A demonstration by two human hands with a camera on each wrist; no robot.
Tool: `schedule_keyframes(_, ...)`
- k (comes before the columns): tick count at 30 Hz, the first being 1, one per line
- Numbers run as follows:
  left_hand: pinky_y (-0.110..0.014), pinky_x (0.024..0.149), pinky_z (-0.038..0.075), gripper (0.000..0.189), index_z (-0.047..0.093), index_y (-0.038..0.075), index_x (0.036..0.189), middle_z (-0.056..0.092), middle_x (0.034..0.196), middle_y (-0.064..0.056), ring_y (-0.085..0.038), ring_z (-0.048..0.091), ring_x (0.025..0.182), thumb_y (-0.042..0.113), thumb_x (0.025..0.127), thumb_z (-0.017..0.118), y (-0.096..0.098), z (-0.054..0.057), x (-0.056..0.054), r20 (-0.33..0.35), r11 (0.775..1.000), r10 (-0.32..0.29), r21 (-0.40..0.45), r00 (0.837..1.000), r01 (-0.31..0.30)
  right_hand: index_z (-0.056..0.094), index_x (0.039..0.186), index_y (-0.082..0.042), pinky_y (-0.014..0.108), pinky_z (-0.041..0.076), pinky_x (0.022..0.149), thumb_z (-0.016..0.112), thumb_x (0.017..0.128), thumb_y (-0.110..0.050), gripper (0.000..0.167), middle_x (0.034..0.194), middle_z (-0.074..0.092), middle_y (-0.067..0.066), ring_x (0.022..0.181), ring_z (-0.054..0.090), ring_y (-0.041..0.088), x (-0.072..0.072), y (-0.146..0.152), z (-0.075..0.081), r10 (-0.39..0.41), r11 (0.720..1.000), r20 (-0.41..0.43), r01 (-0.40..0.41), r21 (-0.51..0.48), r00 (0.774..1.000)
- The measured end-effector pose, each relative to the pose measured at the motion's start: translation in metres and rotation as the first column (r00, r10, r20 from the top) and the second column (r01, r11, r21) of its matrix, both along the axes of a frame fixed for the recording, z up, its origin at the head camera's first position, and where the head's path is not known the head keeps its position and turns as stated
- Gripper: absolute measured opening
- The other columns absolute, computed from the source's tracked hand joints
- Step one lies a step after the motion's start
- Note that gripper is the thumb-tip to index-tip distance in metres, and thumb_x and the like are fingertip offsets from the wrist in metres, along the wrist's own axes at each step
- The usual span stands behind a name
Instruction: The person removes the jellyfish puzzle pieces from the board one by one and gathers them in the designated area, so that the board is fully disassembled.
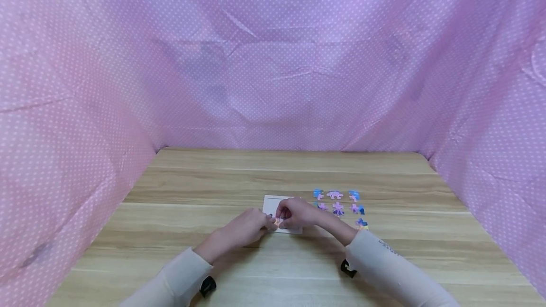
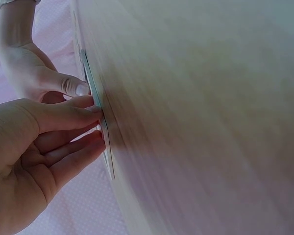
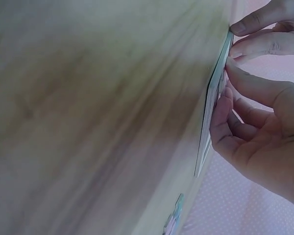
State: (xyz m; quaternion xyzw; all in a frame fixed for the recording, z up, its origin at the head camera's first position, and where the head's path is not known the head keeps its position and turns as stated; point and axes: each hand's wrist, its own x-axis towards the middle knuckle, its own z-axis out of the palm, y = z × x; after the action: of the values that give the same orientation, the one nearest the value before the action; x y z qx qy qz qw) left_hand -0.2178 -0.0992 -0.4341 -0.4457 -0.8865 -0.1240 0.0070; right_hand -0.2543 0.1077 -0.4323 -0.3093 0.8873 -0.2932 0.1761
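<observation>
A small white puzzle board lies on the table, with a few joined puzzle pieces on its lower left part. From the left, my left hand rests its fingertips on the board's left edge and these pieces, its fingers fairly straight. Over the board's middle, my right hand has curled fingers and pinches a puzzle piece, mostly covered by the fingertips. In the right wrist view, the thumb and fingers of the right hand touch the board, seen edge-on. Both hands nearly meet.
Right of the board, loose puzzle pieces in pink, purple and blue lie in rough rows on the wooden table. Pink dotted cloth hangs around the table's back and sides. Dark wrist straps show under both sleeves.
</observation>
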Motion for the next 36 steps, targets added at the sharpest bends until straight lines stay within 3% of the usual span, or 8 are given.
schedule_keyframes(7,-0.016,0.069,0.053,0.017,0.083,0.01,0.101,0.08,0.098,-0.002,-0.003,0.066,0.08,0.001,0.091,0.073,-0.002,0.0,-0.001,0.049,0.999,0.012,0.046,0.999,-0.014,0.068,0.094,-0.001,0.016,0.045,0.068,0.08,0.085,-0.002,0.015,0.084,0.065,0.005,0.076,0.052,0.007,-0.002,0.0,0.002,0.024,1.0,0.001,-0.024,0.005,1.0)
schedule_keyframes(14,-0.015,0.071,0.052,0.017,0.082,0.009,0.104,0.079,0.104,-0.002,0.0,0.063,0.083,0.002,0.092,0.072,-0.001,0.002,0.0,0.102,0.999,0.006,0.037,0.995,-0.01,0.066,0.093,0.001,0.016,0.043,0.068,0.08,0.085,-0.001,0.016,0.083,0.063,0.006,0.076,0.051,0.008,-0.002,0.001,0.006,0.032,0.999,0.032,-0.032,0.008,0.999)
schedule_keyframes(18,-0.017,0.078,0.056,0.019,0.081,0.008,0.107,0.078,0.111,-0.004,-0.004,0.069,0.095,0.001,0.092,0.072,-0.001,0.002,0.001,0.116,0.999,0.01,0.047,0.993,-0.016,0.065,0.093,0.001,0.017,0.045,0.069,0.079,0.085,0.002,0.016,0.085,0.064,0.007,0.077,0.053,0.008,-0.003,0.0,0.008,0.02,1.0,0.053,-0.021,0.007,0.998)
schedule_keyframes(21,-0.016,0.075,0.056,0.019,0.081,0.007,0.106,0.077,0.114,-0.007,-0.006,0.071,0.097,0.0,0.093,0.07,-0.001,0.002,0.002,0.137,0.998,0.008,0.064,0.991,-0.017,0.066,0.092,0.001,0.017,0.048,0.07,0.079,0.083,0.004,0.017,0.086,0.067,0.009,0.078,0.057,0.009,-0.004,0.0,0.01,0.012,1.0,0.048,-0.012,0.006,0.999)
schedule_keyframes(25,-0.013,0.064,0.048,0.019,0.081,0.007,0.099,0.079,0.102,-0.004,-0.001,0.065,0.079,0.0,0.097,0.063,-0.001,-0.002,0.004,0.117,0.998,-0.034,0.064,0.993,0.026,0.067,0.09,-0.001,0.018,0.051,0.071,0.081,0.081,0.005,0.017,0.086,0.07,0.009,0.079,0.062,0.01,-0.004,0.005,0.012,-0.005,1.0,0.023,0.004,0.009,1.0)
schedule_keyframes(27,-0.014,0.066,0.051,0.021,0.081,0.01,0.099,0.078,0.096,-0.002,-0.004,0.065,0.076,0.002,0.099,0.061,-0.002,-0.004,0.004,0.079,0.998,-0.047,0.042,0.996,0.044,0.067,0.09,-0.002,0.018,0.052,0.071,0.08,0.082,0.004,0.016,0.085,0.07,0.008,0.079,0.063,0.01,-0.005,0.009,0.012,-0.007,1.0,0.003,0.007,0.006,1.0)
schedule_keyframes(33,-0.03,0.095,0.058,0.023,0.079,0.012,0.111,0.075,0.121,-0.008,-0.018,0.073,0.112,0.004,0.099,0.061,-0.002,-0.006,0.006,0.025,0.999,-0.033,0.002,0.999,0.033,0.071,0.097,0.0,0.019,0.055,0.074,0.073,0.088,0.004,0.01,0.086,0.074,0.01,0.081,0.068,0.009,-0.009,0.031,0.014,0.044,0.995,-0.055,-0.048,-0.089,0.998)
schedule_keyframes(36,-0.032,0.092,0.059,0.022,0.08,0.011,0.106,0.076,0.12,-0.009,-0.019,0.074,0.109,0.004,0.1,0.06,-0.002,-0.005,0.006,0.002,0.999,-0.043,-0.013,0.999,0.043,0.072,0.101,0.002,0.019,0.056,0.075,0.071,0.09,0.003,0.011,0.09,0.076,0.012,0.083,0.071,0.011,-0.01,0.045,0.017,0.055,0.988,-0.037,-0.06,-0.141,0.998)
